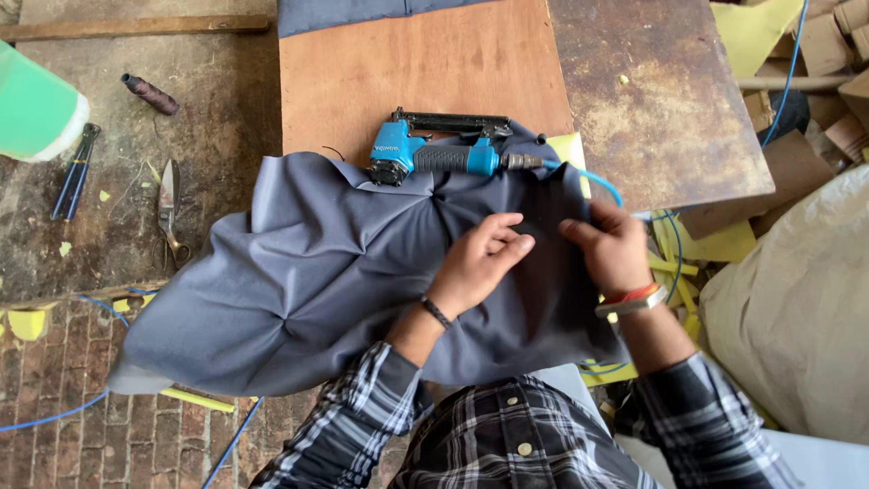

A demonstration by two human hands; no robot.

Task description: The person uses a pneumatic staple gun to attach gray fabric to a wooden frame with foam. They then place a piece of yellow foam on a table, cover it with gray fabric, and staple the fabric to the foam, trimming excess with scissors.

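Observation:
A large grey fabric (308, 281) with tufted folds lies draped over a worktable and hangs toward me. My left hand (480, 258) rests on the cloth near its right part, fingers curled and pinching a fold. My right hand (611, 244) grips the cloth's right edge, thumb on top. A blue and black pneumatic staple gun (434, 154) lies on the fabric's far edge, just beyond my hands, with a blue air hose (602, 181) running off to the right.
A brown plywood board (425, 68) and a stained metal sheet (661, 100) lie beyond the cloth. Scissors (169, 213), pliers (74, 172) and a thread spool (151, 94) sit at left. Yellow foam scraps (715, 244) and a big sack (797, 299) crowd the right.

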